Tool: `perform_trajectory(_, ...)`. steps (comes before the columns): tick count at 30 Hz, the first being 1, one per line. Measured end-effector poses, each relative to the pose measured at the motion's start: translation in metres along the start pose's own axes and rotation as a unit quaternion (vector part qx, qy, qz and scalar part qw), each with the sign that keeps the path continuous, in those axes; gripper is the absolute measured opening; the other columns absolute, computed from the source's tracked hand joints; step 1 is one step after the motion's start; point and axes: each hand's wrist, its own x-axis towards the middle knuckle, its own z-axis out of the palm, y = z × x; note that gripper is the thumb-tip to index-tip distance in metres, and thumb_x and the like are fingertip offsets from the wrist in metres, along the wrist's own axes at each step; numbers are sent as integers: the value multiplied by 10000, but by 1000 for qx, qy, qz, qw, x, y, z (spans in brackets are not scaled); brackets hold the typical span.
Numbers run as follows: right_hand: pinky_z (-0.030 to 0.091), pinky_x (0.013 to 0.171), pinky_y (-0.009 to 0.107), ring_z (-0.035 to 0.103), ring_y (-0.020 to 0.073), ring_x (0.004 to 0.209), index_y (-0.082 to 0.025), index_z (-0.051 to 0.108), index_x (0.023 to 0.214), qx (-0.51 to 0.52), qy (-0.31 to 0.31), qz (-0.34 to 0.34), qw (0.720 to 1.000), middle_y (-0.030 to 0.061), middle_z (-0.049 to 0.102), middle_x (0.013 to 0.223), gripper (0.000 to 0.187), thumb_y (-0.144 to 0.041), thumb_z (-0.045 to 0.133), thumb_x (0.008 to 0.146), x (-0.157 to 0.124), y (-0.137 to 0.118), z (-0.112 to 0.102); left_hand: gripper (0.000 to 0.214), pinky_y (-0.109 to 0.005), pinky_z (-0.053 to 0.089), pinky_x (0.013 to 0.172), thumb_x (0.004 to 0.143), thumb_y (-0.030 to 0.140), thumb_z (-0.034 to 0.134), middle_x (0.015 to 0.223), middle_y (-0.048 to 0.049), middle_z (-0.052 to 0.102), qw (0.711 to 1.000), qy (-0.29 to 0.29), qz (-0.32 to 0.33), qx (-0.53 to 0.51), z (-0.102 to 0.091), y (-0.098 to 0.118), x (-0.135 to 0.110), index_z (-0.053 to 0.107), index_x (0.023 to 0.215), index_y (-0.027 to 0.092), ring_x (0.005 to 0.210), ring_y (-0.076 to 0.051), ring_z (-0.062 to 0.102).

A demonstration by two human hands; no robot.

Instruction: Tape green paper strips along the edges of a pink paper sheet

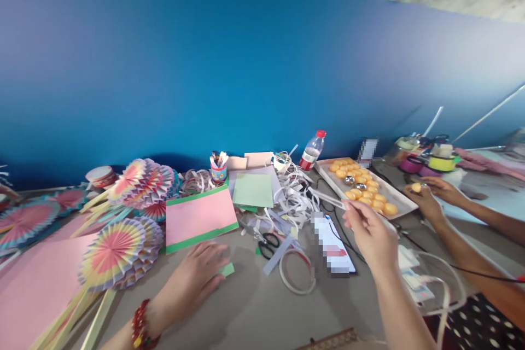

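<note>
My left hand [200, 273], with a red beaded bracelet at its wrist, lies fingers outstretched on the grey table. A small green paper piece [226, 269] pokes out from under its fingers. My right hand [371, 232] is raised over the right side, its thumb and fingers pinched on a thin white paper strip [328, 198] that points left toward a pile of curled white strips [293, 194]. Beyond my left hand is a pink sheet with green borders [200, 217]. Black-handled scissors [269, 245] lie between my hands, beside a lilac strip [279, 256].
Pleated paper fans [112, 254] on sticks crowd the left. A tray [404, 202] of orange balls, a bottle [312, 150], a pen cup [219, 170] and a phone [338, 249] stand or lie about. Cables run at right, near another person's hands [429, 197]. A blue partition [246, 65] rises behind.
</note>
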Motion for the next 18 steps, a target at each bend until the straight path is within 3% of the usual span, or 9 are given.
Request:
perform_trajectory(2, 547, 649, 289, 667, 179, 667, -209, 663, 1097, 79, -7, -14, 997, 67, 713, 848, 427, -563, 588, 872, -13, -22, 7, 363, -490, 429, 1082, 954, 305, 566, 1368, -60, 588, 997, 30, -29, -64, -2, 6, 3, 577, 1316, 324, 1282, -293, 517)
perform_trajectory(4, 557, 623, 273, 668, 169, 650, -216, 641, 1103, 160, -75, 3, 984, 55, 717, 826, 371, -509, 622, 876, -35, -48, 23, 413, -451, 463, 1048, 956, 369, 565, 1353, -83, 589, 978, 52, -75, -188, -5, 13, 8, 534, 1364, 312, 1229, -277, 554)
perform_trajectory(6, 564, 608, 272, 670, 165, 631, -211, 640, 1055, 240, -186, 13, 953, 53, 720, 811, 324, -489, 613, 891, -63, -70, 44, 450, -378, 537, 919, 972, 423, 525, 1304, -110, 599, 926, 67, -118, -351, -9, 20, 14, 495, 1397, 277, 1075, -240, 623)
perform_trajectory(8, 559, 599, 267, 671, 163, 628, -197, 646, 1042, 290, -301, 29, 908, 57, 721, 810, 314, -476, 600, 906, -92, -84, 66, 422, -306, 552, 770, 987, 441, 489, 1141, -105, 642, 857, 108, -156, -479, -12, 24, 19, 541, 1346, 225, 855, -176, 636)
perform_trajectory(10, 549, 601, 261, 663, 155, 621, -187, 651, 1039, 316, -364, 59, 874, 50, 712, 784, 324, -481, 585, 919, -116, -90, 85, 380, -250, 520, 670, 964, 438, 542, 907, -58, 641, 795, 167, -190, -551, -15, 26, 22, 624, 1224, 174, 716, -130, 586)
perform_trajectory(12, 555, 648, 279, 674, 170, 683, -184, 651, 1065, 332, -419, 82, 841, 57, 713, 809, 346, -492, 580, 923, -131, -91, 97, 343, -218, 489, 610, 916, 425, 626, 750, -18, 599, 752, 200, -212, -591, -16, 26, 22, 672, 1104, 143, 651, -110, 550)
perform_trajectory(15, 545, 711, 290, 671, 174, 774, -188, 636, 1109, 350, -479, 96, 799, 65, 709, 874, 351, -485, 575, 934, -140, -92, 106, 319, -214, 486, 581, 877, 416, 682, 690, -10, 601, 733, 192, -220, -614, -15, 27, 17, 682, 1010, 126, 605, -102, 546)
perform_trajectory(18, 507, 599, 246, 616, 122, 626, -181, 621, 1053, 386, -532, 132, 742, 34, 679, 802, 356, -506, 609, 909, -143, -96, 110, 328, -217, 493, 556, 868, 438, 688, 652, -9, 600, 741, 189, -217, -606, -14, 30, 12, 680, 949, 121, 585, -109, 555)
